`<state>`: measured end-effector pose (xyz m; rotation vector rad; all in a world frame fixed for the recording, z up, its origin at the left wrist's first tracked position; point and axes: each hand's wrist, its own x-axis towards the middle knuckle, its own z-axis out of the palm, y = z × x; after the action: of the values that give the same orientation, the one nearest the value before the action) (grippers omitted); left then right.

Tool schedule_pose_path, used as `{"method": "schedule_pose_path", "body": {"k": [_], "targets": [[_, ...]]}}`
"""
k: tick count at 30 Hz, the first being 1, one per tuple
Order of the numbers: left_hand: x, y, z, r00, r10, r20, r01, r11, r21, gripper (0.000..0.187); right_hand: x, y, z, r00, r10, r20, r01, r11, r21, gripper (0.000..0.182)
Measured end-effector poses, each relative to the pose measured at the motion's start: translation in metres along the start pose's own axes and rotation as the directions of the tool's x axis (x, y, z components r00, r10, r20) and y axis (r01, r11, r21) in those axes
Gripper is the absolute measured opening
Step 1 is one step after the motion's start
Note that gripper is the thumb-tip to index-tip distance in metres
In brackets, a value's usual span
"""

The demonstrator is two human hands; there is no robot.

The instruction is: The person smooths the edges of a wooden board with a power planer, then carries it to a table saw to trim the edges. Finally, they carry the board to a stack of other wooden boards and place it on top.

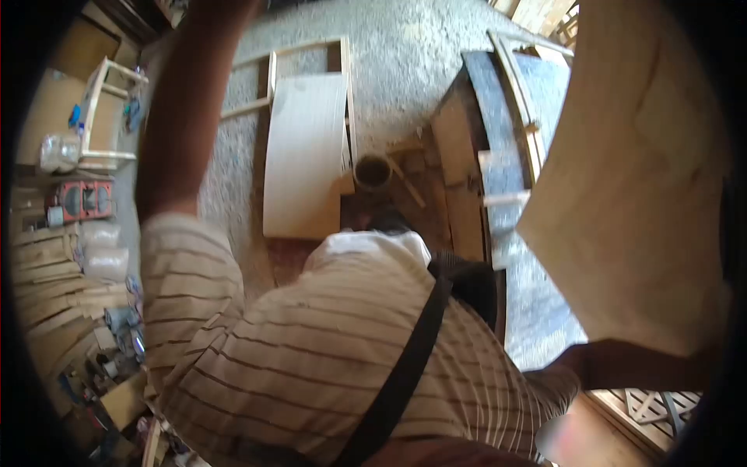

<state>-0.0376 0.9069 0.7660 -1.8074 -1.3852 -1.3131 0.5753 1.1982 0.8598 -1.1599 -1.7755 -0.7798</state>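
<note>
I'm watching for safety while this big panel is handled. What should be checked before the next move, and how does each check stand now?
1. Left grip: cannot tell. The raised left arm leaves the frame.
2. Right grip: cannot tell. The right forearm reaches below the plywood panel, and the hand is hidden.
3. Floor ahead clear: not ok. A white board, a bucket and a wooden frame lie there.
4. View to the right: not ok. The panel blocks it.
5. Shoulder strap clear of the panel: ok.

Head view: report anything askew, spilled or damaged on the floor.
Nothing looks spilled or broken. The pale plywood sheet lies flat on the grey gravel floor inside a thin wooden frame. Wood offcuts and tools are heaped untidily along the left edge. Both hands are hidden; a large light board fills the right.
</note>
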Motion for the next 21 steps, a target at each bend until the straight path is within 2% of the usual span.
{"method": "schedule_pose_path", "body": {"k": [2, 3, 4, 5, 6, 7, 8, 9, 10, 11, 12, 13, 15, 16, 17, 18, 19, 21], "targets": [[-0.055, -0.079, 0.027, 0.992, -0.126, 0.005, 0.126, 0.992, -0.005, 0.025, 0.008, -0.01, 0.024, 0.999, 0.043, 0.006, -0.043, 0.999, 0.006, 0.041], [-0.09, -0.112, 0.041, 0.971, -0.238, 0.001, 0.238, 0.971, -0.017, 0.024, 0.014, -0.016, 0.037, 0.998, 0.059, 0.008, -0.059, 0.998, 0.003, 0.041], [-0.152, -0.149, 0.059, 0.799, -0.6, 0.034, 0.598, 0.789, -0.141, 0.031, 0.02, -0.021, 0.048, 0.997, 0.073, 0.005, -0.073, 0.997, 0.007, 0.04], [-0.23, -0.186, 0.067, 0.429, -0.896, 0.118, 0.901, 0.433, 0.01, 0.037, 0.026, -0.028, 0.059, 0.997, 0.077, 0.013, -0.077, 0.997, 0.005, 0.04], [-0.294, -0.187, 0.076, 0.177, -0.979, 0.106, 0.967, 0.193, 0.165, 0.036, 0.033, -0.034, 0.072, 0.996, 0.086, 0.012, -0.086, 0.996, 0.003, 0.039], [-0.356, -0.184, 0.09, 0.104, -0.988, 0.112, 0.94, 0.135, 0.312, 0.037, 0.038, -0.04, 0.084, 0.995, 0.099, 0.008, -0.099, 0.995, 0.007, 0.039], [-0.415, -0.179, 0.102, -0.194, -0.958, 0.213, 0.96, -0.141, 0.242, 0.038, 0.044, -0.046, 0.097, 0.994, 0.108, 0.008, -0.108, 0.994, 0.009, 0.039], [-0.439, -0.159, 0.117, -0.515, -0.826, 0.23, 0.84, -0.431, 0.33, 0.039, 0.05, -0.051, 0.111, 0.993, 0.121, 0.009, -0.121, 0.993, 0.012, 0.038], [-0.487, -0.142, 0.13, -0.481, -0.844, 0.236, 0.819, -0.336, 0.465, 0.038, 0.056, -0.058, 0.123, 0.992, 0.127, 0.007, -0.127, 0.992, 0.013, 0.038], [-0.55, -0.135, 0.147, -0.584, -0.777, 0.236, 0.738, -0.387, 0.554, 0.035, 0.062, -0.063, 0.135, 0.991, 0.134, 0.013, -0.134, 0.991, 0.01, 0.038], [-0.54, -0.128, 0.157, -0.858, -0.428, 0.286, 0.514, -0.715, 0.473, 0.034, 0.068, -0.07, 0.148, 0.99, 0.138, 0.016, -0.138, 0.99, 0.003, 0.037], [-0.65, -0.142, 0.161, -0.83, -0.213, 0.515, 0.42, -0.847, 0.326, 0.037, 0.073, -0.077, 0.16, 0.989, 0.148, 0.018, -0.148, 0.989, -0.007, 0.037], [-0.621, -0.149, 0.179, -0.905, -0.163, 0.394, 0.292, -0.911, 0.292, 0.04, 0.086, -0.091, 0.187, 0.986, 0.164, 0.018, -0.163, 0.986, -0.021, 0.036], [-0.59, -0.17, 0.195, -0.901, -0.163, 0.402, 0.299, -0.904, 0.305, 0.04, 0.093, -0.099, 0.2, 0.985, 0.17, 0.015, -0.169, 0.985, -0.034, 0.036], [-0.545, -0.195, 0.21, -0.904, -0.305, 0.298, 0.414, -0.796, 0.442, 0.041, 0.099, -0.107, 0.214, 0.984, 0.179, 0.011, -0.178, 0.983, -0.049, 0.035], [-0.518, -0.223, 0.226, -0.866, -0.452, 0.213, 0.484, -0.655, 0.581, 0.043, 0.107, -0.116, 0.228, 0.983, 0.183, 0.013, -0.182, 0.981, -0.064, 0.035], [-0.516, -0.261, 0.241, -0.864, -0.45, 0.228, 0.49, -0.64, 0.592, 0.043, 0.116, -0.126, 0.244, 0.981, 0.191, 0.014, -0.189, 0.979, -0.081, 0.035], [-0.495, -0.379, 0.283, -0.784, -0.558, 0.271, 0.576, -0.492, 0.653, 0.044, 0.133, -0.149, 0.277, 0.976, 0.218, -0.005, -0.217, 0.969, -0.118, 0.034]]}}
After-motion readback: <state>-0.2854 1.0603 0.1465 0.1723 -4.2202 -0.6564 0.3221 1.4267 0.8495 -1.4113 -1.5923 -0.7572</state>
